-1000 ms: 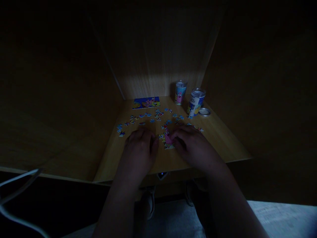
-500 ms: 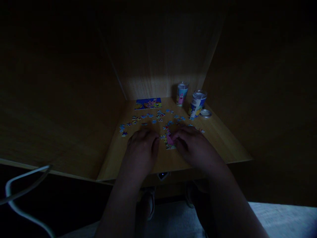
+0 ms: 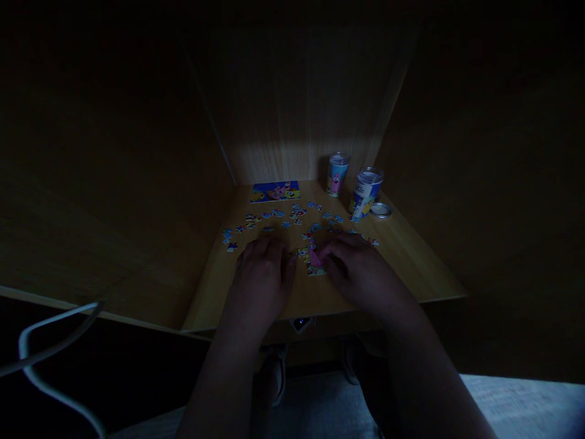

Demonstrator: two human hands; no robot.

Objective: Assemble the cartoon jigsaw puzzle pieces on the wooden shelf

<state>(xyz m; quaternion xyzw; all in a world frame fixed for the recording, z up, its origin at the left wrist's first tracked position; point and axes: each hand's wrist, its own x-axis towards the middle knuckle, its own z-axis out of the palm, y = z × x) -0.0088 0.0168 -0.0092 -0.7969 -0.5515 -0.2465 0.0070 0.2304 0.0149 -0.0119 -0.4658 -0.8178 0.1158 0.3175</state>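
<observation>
Both hands flank the joined puzzle patch (image 3: pixel 313 261). The right hand (image 3: pixel 361 272) has fingertips on its edge, probably pinning it flat. The left hand (image 3: pixel 262 275) lies palm-down just left of it. Too dark to tell if either pinches a piece. Beyond the patch, loose pieces (image 3: pixel 274 214) are spread out, likely for easy picking.

No legible text, brand, number or sign anywhere. Only cartoon prints on the left can (image 3: pixel 337 174) and right can (image 3: pixel 364 192) near the far right corner of the bench (image 3: pixel 411 256), on the picture card (image 3: pixel 275 191) at its far edge, and on the puzzle pieces (image 3: pixel 274 213). Any lettering too small and dim to read.
</observation>
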